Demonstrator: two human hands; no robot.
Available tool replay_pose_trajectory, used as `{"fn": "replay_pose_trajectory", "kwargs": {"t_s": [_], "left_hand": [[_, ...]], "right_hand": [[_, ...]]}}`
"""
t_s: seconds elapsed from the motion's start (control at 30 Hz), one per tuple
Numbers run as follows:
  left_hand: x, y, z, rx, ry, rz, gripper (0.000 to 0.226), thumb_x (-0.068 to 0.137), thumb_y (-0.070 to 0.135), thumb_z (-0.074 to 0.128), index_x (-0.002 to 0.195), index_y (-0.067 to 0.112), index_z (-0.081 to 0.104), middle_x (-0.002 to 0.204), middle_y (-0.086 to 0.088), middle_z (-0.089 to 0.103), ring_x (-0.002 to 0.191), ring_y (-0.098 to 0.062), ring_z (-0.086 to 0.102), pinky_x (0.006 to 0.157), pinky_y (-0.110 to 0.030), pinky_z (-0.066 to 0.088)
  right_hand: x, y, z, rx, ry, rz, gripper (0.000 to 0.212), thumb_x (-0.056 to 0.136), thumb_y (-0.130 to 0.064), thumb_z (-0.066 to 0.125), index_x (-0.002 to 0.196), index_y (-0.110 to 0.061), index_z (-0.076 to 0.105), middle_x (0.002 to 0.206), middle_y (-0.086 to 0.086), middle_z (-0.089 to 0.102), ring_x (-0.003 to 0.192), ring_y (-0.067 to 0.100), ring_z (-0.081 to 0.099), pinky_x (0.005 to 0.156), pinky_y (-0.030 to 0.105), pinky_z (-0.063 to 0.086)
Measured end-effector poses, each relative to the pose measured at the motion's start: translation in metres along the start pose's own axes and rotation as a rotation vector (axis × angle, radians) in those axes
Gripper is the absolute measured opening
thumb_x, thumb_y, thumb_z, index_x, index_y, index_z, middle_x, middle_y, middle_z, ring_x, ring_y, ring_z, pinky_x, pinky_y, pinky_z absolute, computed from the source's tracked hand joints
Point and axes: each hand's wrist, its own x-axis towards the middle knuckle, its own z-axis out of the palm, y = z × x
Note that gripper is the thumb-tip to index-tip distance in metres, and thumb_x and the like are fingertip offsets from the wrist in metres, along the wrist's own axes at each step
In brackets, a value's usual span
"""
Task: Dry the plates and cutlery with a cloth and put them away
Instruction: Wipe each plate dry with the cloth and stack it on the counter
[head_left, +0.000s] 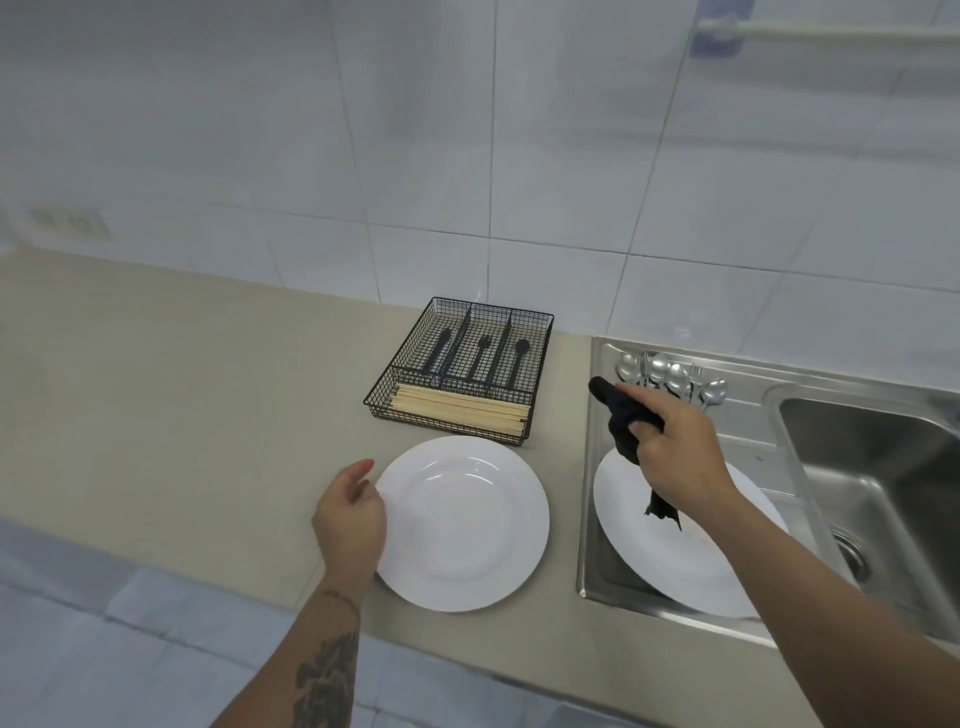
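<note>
A white plate (467, 525) lies flat on the beige counter. My left hand (350, 512) is at its left rim with fingers relaxed, touching or just off the edge. My right hand (675, 441) grips a dark cloth (626, 415) above a second white plate (670, 561), which lies on the steel draining board. Several metal spoons (670, 376) lie at the back of that board, behind the cloth. A black wire cutlery tray (462, 369) on the counter holds dark cutlery in its rear compartments and wooden chopsticks (462, 408) in the front one.
The sink basin (883, 493) drops away at the right. White tiled wall runs behind the counter (182, 389). The counter's front edge runs near my forearms, with tiled floor below.
</note>
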Motion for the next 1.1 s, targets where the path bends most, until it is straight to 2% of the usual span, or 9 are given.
{"fn": "replay_pose_trajectory", "kwargs": {"t_s": [0.1, 0.17, 0.33, 0.43, 0.53, 0.63, 0.73, 1.0, 1.1], "left_hand": [[-0.011, 0.026, 0.015, 0.039, 0.001, 0.152, 0.035, 0.09, 0.002, 0.053, 0.112, 0.022, 0.072, 0.106, 0.003, 0.069, 0.102, -0.019, 0.064, 0.093, -0.032, 0.049], [-0.029, 0.046, 0.038, 0.009, -0.094, 0.204, 0.034, 0.091, 0.004, 0.054, 0.112, 0.025, 0.071, 0.107, 0.011, 0.07, 0.101, -0.014, 0.064, 0.092, -0.032, 0.052], [-0.102, 0.062, 0.118, 0.002, -0.42, 0.168, 0.028, 0.093, 0.009, 0.059, 0.114, 0.025, 0.068, 0.11, 0.012, 0.07, 0.095, -0.002, 0.064, 0.076, -0.008, 0.045], [-0.136, 0.054, 0.151, 0.08, -0.464, 0.124, 0.027, 0.09, 0.016, 0.066, 0.117, 0.021, 0.067, 0.111, 0.007, 0.069, 0.094, -0.009, 0.065, 0.081, -0.017, 0.048], [-0.155, 0.05, 0.169, 0.137, -0.412, 0.058, 0.037, 0.086, 0.017, 0.071, 0.121, 0.022, 0.063, 0.108, 0.002, 0.068, 0.094, -0.016, 0.064, 0.085, -0.028, 0.051], [-0.165, 0.05, 0.179, 0.18, -0.377, 0.025, 0.047, 0.083, 0.014, 0.072, 0.127, 0.023, 0.058, 0.107, 0.0, 0.066, 0.094, -0.021, 0.065, 0.089, -0.037, 0.055], [-0.17, 0.05, 0.185, 0.153, -0.31, -0.048, 0.05, 0.085, 0.008, 0.068, 0.13, 0.024, 0.056, 0.109, -0.002, 0.067, 0.092, -0.021, 0.064, 0.09, -0.037, 0.054], [-0.189, 0.065, 0.197, -0.342, -0.035, -0.316, 0.035, 0.092, 0.003, 0.062, 0.125, 0.014, 0.066, 0.118, -0.007, 0.065, 0.103, -0.027, 0.06, 0.094, -0.037, 0.048], [-0.191, 0.074, 0.199, -0.443, 0.008, -0.372, 0.035, 0.092, 0.006, 0.061, 0.125, 0.015, 0.067, 0.118, -0.007, 0.066, 0.108, -0.031, 0.061, 0.096, -0.042, 0.05]], "right_hand": [[0.001, 0.008, -0.019, -0.004, 0.03, 0.022, 0.053, 0.088, 0.006, 0.047, 0.122, -0.032, 0.064, 0.098, -0.006, 0.065, 0.087, 0.014, 0.059, 0.066, 0.021, 0.045], [-0.001, 0.017, -0.033, -0.013, 0.047, 0.047, 0.053, 0.088, 0.006, 0.047, 0.122, -0.031, 0.064, 0.095, -0.004, 0.066, 0.082, 0.01, 0.06, 0.059, 0.013, 0.044], [-0.009, 0.047, -0.07, -0.019, 0.085, 0.086, 0.056, 0.086, 0.005, 0.047, 0.12, -0.035, 0.063, 0.09, -0.008, 0.066, 0.086, 0.016, 0.062, 0.071, 0.022, 0.046], [-0.017, 0.064, -0.09, -0.02, 0.081, 0.125, 0.051, 0.087, 0.004, 0.048, 0.12, -0.032, 0.064, 0.088, -0.01, 0.067, 0.082, 0.006, 0.061, 0.064, 0.011, 0.043], [-0.023, 0.084, -0.111, -0.005, 0.068, 0.112, 0.05, 0.086, 0.006, 0.049, 0.117, -0.03, 0.066, 0.088, -0.008, 0.068, 0.084, 0.009, 0.062, 0.065, 0.014, 0.043], [-0.026, 0.1, -0.129, 0.002, 0.031, 0.1, 0.05, 0.086, 0.008, 0.048, 0.113, -0.031, 0.067, 0.087, -0.009, 0.067, 0.082, 0.002, 0.059, 0.061, 0.008, 0.04], [-0.026, 0.113, -0.139, 0.014, -0.02, 0.081, 0.049, 0.086, 0.008, 0.048, 0.114, -0.028, 0.068, 0.085, -0.016, 0.064, 0.082, 0.002, 0.058, 0.068, 0.012, 0.041], [-0.021, 0.143, -0.157, 0.036, -0.108, -0.009, 0.054, 0.082, 0.01, 0.05, 0.115, -0.029, 0.068, 0.102, -0.019, 0.064, 0.102, 0.013, 0.059, 0.093, 0.037, 0.049], [-0.02, 0.147, -0.163, 0.056, -0.129, -0.026, 0.055, 0.083, 0.009, 0.051, 0.117, -0.03, 0.067, 0.105, -0.023, 0.062, 0.105, 0.012, 0.059, 0.096, 0.038, 0.048]]}}
